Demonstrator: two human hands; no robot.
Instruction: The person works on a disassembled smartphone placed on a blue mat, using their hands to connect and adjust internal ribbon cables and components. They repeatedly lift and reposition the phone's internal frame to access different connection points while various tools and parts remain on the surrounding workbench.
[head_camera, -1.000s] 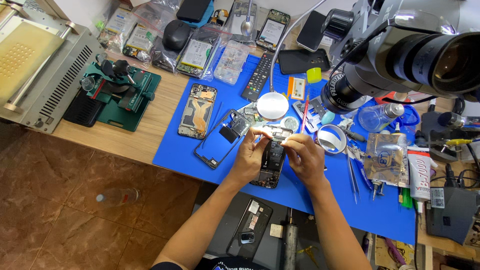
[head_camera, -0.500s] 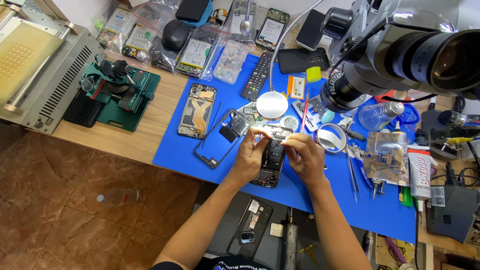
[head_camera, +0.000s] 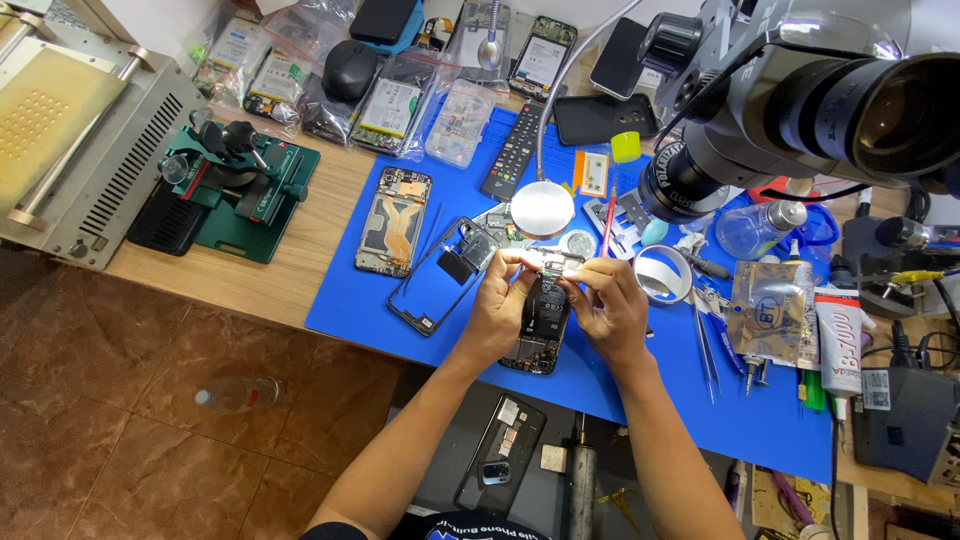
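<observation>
An opened black phone (head_camera: 538, 325) lies on the blue work mat (head_camera: 640, 400) with its battery showing. My left hand (head_camera: 497, 310) and my right hand (head_camera: 607, 308) meet at its top end, both pinching a small silvery metal part (head_camera: 552, 262) just above the phone. The fingers hide most of that part. A black phone frame (head_camera: 440, 280) lies to the left of my left hand.
A round lamp on a gooseneck (head_camera: 542, 208), a stripped phone chassis (head_camera: 394, 220), a tape roll (head_camera: 662, 274), tweezers (head_camera: 704, 345) and glue tubes (head_camera: 838, 335) crowd the mat. A microscope (head_camera: 800, 100) overhangs the right. A green clamp jig (head_camera: 235, 185) and a grey machine (head_camera: 70, 130) stand left.
Both hands stay at the top end of the phone; the fingers shift only slightly on the small metal part.
</observation>
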